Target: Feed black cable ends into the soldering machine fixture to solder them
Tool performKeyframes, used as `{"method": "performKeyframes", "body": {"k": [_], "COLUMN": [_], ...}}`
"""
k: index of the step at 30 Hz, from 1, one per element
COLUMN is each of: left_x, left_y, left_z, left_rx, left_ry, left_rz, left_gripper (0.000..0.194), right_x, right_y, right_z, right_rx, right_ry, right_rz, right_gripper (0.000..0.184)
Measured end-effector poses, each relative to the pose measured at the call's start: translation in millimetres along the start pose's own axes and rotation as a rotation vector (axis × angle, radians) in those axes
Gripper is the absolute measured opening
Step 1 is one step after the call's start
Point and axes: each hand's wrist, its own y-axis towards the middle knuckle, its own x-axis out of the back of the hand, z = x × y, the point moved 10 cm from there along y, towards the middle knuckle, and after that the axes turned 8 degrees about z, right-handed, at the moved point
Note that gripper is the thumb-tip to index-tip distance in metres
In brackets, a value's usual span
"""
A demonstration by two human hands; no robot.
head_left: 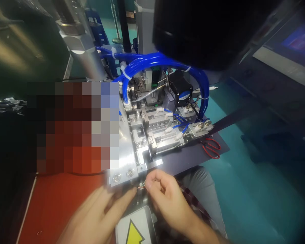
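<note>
Thin wires (pixel 141 185), coppery and greenish, show in the small gap between my two hands, just below the front edge of a metal machine plate (pixel 124 159). My right hand (pixel 165 196) is closed in a pinch at their right end. From the left, my left hand (pixel 99 213) reaches in with one digit's tip at the wires' other end. Its remaining fingertips are hidden at the plate's edge, so what it grips does not show clearly. Beyond the plate sit small pneumatic cylinders (pixel 165 140) with blue air hoses (pixel 165 61).
Red-handled pliers (pixel 212 149) lie on the dark mat at right. A box with a yellow arrow (pixel 134 230) stands below my hands. A red surface (pixel 53 203) is at left, partly pixelated. A large black shape (pixel 205 30) blocks the upper view.
</note>
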Motion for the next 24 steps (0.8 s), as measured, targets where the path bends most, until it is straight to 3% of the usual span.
{"method": "performKeyframes", "body": {"k": [4, 10, 16, 20, 24], "left_x": [-4.0, -3.2, -1.8, -0.2, -1.1], "left_y": [0, 1, 2, 2, 2], "left_z": [1, -3, 5, 1, 2], "left_rx": [0.011, -0.096, 0.071, 0.071, 0.076], "left_ry": [0.037, 0.089, -0.058, -0.097, -0.106], "left_rz": [0.016, -0.023, 0.023, 0.022, 0.029], "left_gripper": [0.043, 0.046, 0.044, 0.048, 0.043], "right_x": [-2, 4, 7, 17, 17], "right_y": [-1, -9, -7, -10, -9], "right_z": [-1, 27, 20, 26, 28], "right_rx": [0.039, 0.28, 0.167, 0.198, 0.161], "right_ry": [-0.043, -0.383, -0.184, -0.303, -0.393], "right_rz": [-0.005, -0.123, -0.045, -0.126, -0.121], "right_gripper": [0.022, 0.017, 0.02, 0.016, 0.014]}}
